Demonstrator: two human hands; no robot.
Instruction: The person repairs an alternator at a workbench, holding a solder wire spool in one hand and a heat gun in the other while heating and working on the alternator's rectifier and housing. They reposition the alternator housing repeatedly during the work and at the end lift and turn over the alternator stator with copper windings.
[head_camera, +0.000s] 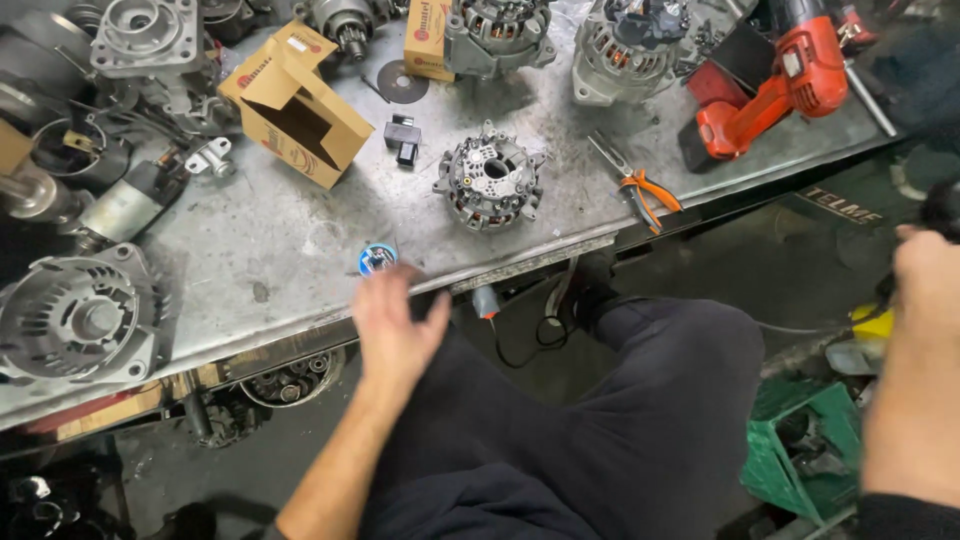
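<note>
My left hand (392, 325) hovers at the front edge of the metal workbench (280, 240), fingers spread and blurred, holding nothing. Just beyond its fingertips lies a small blue round spool (376, 259). Further back on the bench sits a round grey alternator part (489, 181). My right hand (928, 285) is off the bench at the far right, curled around a black object (942, 210) that is cut off by the frame edge. My dark-trousered legs fill the lower middle.
An open cardboard box (292, 105), a small black block (403, 138), orange-handled pliers (640, 188), a red power drill (775, 85) and several alternator housings (80, 315) crowd the bench. A green crate (800, 450) stands on the floor at right.
</note>
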